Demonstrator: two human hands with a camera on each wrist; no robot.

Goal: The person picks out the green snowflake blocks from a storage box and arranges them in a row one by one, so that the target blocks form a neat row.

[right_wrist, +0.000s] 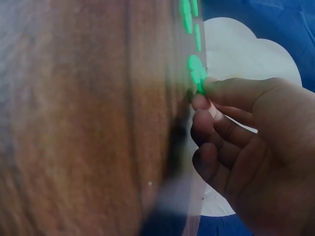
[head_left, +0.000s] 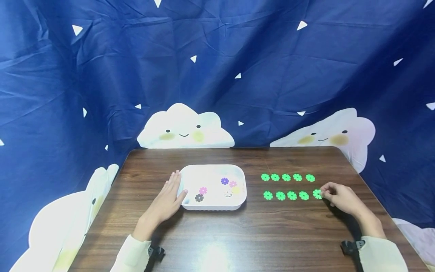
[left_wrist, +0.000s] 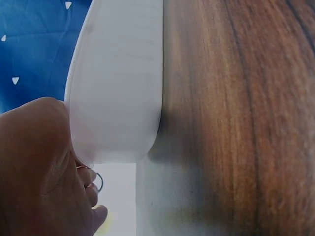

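Note:
With thumb and fingertips, my right hand (head_left: 343,198) pinches a green snowflake-shaped disc (head_left: 317,194) at the right end of the nearer row. In the right wrist view, the same green disc (right_wrist: 197,71) sits at the fingertips, tilted, close to the table. Two rows of matching green discs (head_left: 292,195) run across the table, several in each. My left hand (head_left: 166,200) rests against the left rim of a white plastic tray (head_left: 212,207), its fingers stretched along the edge. The left wrist view shows the tray's side wall (left_wrist: 115,83) beside the palm.
Inside the tray lie a few loose discs: purple (head_left: 224,181), pink (head_left: 203,190), black (head_left: 199,197), yellow and white among them. The brown wooden table (head_left: 258,238) ends at a blue curtain (head_left: 217,49) printed with clouds.

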